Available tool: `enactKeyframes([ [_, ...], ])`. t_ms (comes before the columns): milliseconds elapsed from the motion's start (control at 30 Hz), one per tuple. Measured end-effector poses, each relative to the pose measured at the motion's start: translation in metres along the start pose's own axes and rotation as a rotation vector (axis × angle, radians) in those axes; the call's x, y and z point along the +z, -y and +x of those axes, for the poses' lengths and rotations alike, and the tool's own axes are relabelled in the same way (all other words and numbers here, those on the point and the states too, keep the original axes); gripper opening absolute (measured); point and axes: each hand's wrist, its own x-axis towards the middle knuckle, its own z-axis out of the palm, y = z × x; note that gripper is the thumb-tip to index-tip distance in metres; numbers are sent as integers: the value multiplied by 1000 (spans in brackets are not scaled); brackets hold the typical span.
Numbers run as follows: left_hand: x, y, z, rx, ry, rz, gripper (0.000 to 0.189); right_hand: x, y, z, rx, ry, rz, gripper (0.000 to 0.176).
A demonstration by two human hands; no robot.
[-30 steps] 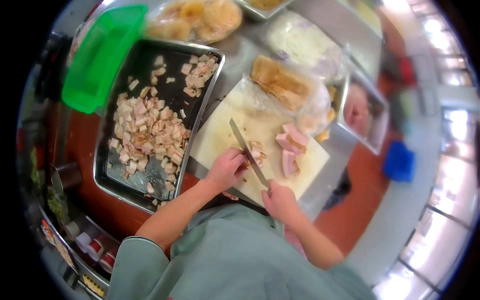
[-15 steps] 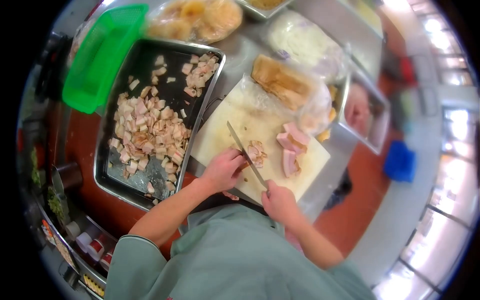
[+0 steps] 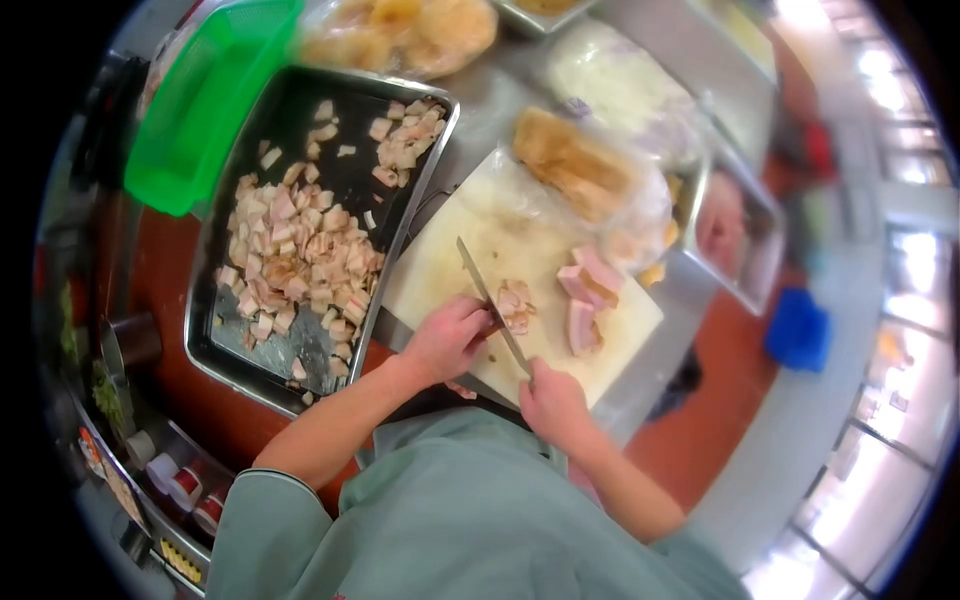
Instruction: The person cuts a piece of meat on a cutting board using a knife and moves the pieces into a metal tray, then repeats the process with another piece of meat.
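Observation:
My right hand [image 3: 556, 400] is closed round the handle of a knife [image 3: 494, 300], whose blade points up and left across the white cutting board [image 3: 430, 262]. Left of the blade, my left hand [image 3: 450, 338] has its fingers bent together at the blade's edge; what they hold, if anything, is hidden. Small cut meat pieces [image 3: 516, 306] lie just right of the blade. Larger pink chunks of meat [image 3: 588, 290] sit farther right on the board.
A metal tray [image 3: 398, 232] of diced meat [image 3: 300, 250] stands at the left, beside a green basket [image 3: 190, 130]. Behind the board are a brown block in plastic [image 3: 570, 160], a bag of pale food [image 3: 620, 85] and a metal container [image 3: 765, 225].
The view has shifted slightly. Both hands and the knife stay in nearly the same places on the board.

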Motion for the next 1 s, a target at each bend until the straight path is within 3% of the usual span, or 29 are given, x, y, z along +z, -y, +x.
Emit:
enactKeyframes([
  [100, 3, -3, -3, 3, 8, -14, 32, 34, -2, 55, 10, -40, -29, 23],
  [200, 0, -8, -5, -21, 5, 9, 31, 25, -3, 65, -128, -124, 64, 23],
  [400, 0, -2, -3, -9, -13, -29, 31, -3, -1, -7, -14, 13, 2, 19],
  [600, 0, 2, -2, 4, -13, -8, 33, 37, 0, 67, -66, -103, 23, 21],
  [700, -1, 0, -1, -24, -23, -7, 33, 23, -5, 47, -91, -135, 107, 21],
  [833, 2, 2, -7, -25, -36, -31, 32, -4, -1, -5, 5, 50, -3, 26],
  [1000, 6, 3, -8, 16, -57, -32, 31, 30, 2, 42, -22, -30, -33, 25],
])
